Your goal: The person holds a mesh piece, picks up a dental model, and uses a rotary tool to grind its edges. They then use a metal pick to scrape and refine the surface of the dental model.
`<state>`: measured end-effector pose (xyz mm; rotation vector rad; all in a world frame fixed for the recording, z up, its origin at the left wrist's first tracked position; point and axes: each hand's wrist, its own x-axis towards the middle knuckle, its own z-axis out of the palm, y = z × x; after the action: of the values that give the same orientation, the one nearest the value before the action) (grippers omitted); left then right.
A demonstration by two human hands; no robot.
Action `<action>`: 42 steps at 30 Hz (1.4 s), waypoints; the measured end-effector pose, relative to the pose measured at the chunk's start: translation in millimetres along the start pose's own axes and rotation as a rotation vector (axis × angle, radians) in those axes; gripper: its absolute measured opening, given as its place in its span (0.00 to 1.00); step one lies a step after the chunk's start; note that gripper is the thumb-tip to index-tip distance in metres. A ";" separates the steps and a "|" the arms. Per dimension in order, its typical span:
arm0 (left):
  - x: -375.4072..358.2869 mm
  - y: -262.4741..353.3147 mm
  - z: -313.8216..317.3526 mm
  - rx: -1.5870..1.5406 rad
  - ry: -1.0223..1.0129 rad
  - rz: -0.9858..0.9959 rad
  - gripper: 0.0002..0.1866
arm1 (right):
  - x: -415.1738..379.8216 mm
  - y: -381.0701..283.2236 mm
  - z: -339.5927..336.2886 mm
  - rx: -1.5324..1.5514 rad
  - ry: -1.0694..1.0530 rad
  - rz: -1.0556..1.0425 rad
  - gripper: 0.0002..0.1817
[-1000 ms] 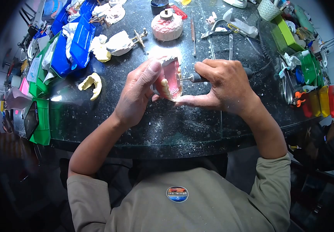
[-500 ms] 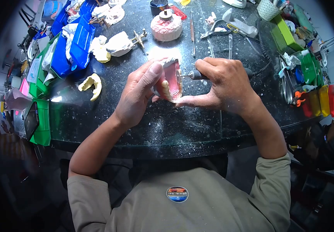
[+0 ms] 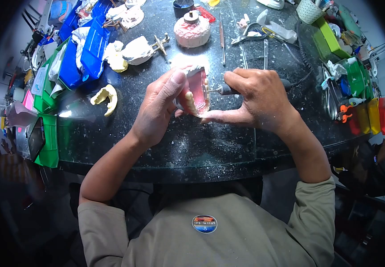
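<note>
Your drill (image 3: 228,89) has dipped slightly, pinched by right fingers (image 3: 235,81); left fingers (image 3: 175,84) clasp the denture (image 3: 195,84) just leftward, lengthwise toward the surface's (image 3: 228,144) near edge.

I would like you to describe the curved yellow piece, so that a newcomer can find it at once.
On the dark table, find the blue bins at the upper left. Below them, to the left of the person's left hand, lies a small pale yellow piece. Its open horseshoe shape sets it apart from the lumpy white pieces above it.
</note>
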<state>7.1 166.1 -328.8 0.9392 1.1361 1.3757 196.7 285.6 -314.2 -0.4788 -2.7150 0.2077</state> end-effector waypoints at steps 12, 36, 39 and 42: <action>-0.2 0.7 1.0 -0.010 0.013 0.004 0.21 | -0.5 -1.3 0.2 -0.019 0.010 -0.009 0.37; -3.4 -3.2 -1.3 -0.266 0.058 0.034 0.23 | 4.0 14.3 -3.5 0.129 0.267 -0.065 0.35; -1.0 -6.8 -5.7 -0.299 0.027 0.024 0.22 | 3.3 15.4 -2.0 0.137 0.258 -0.056 0.35; -2.2 -2.6 -0.4 -0.280 0.064 0.011 0.23 | 3.4 11.8 -7.9 0.103 0.161 -0.009 0.34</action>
<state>7.6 163.8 -331.3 0.7044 0.9555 1.5365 200.4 298.4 -308.3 -0.4338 -2.5354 0.2917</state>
